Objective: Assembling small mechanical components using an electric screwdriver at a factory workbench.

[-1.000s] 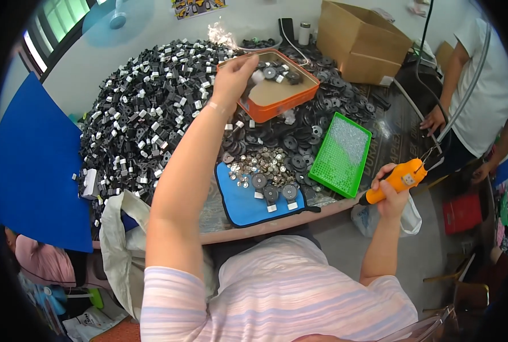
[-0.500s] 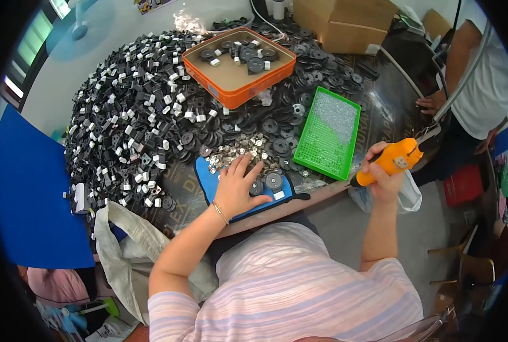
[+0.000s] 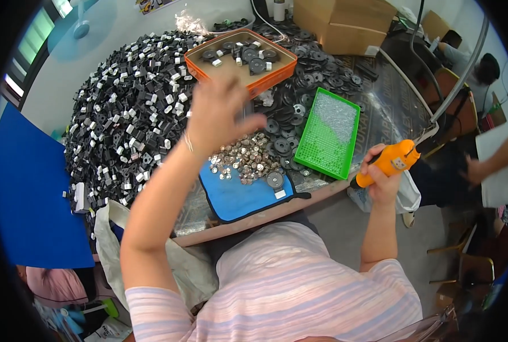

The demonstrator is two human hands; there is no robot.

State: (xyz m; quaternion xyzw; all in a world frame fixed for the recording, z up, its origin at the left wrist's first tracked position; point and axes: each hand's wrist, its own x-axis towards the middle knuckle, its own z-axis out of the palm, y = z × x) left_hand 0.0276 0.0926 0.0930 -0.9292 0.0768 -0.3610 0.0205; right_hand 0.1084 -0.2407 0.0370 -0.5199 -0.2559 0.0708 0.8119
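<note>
My left hand (image 3: 222, 111) is raised over the near side of the orange-rimmed tray (image 3: 258, 86), blurred by motion. Between its thumb and fingers a dark, smeared shape shows, seemingly a round black part. My right hand (image 3: 384, 183) is wrapped round an orange power screwdriver (image 3: 396, 162), its dark tip toward the table edge. On the blue mat (image 3: 237, 199) lies one round black part with a white block (image 3: 275, 180). Small silvery metal pieces (image 3: 251, 159) are heaped along the mat's far edge. Several assembled black parts (image 3: 257, 64) sit in the orange-rimmed tray.
A large heap of black-and-white parts (image 3: 128, 119) covers the left. Black discs (image 3: 288, 117) lie beside a green tray (image 3: 322, 151) of small silvery pieces. A cardboard box (image 3: 345, 23) stands behind. A person's arm (image 3: 493, 162) shows at right.
My left hand has lifted from the mat toward the orange-rimmed tray. One of two round black parts is gone from the mat. My right hand barely moved. The person at right has shifted.
</note>
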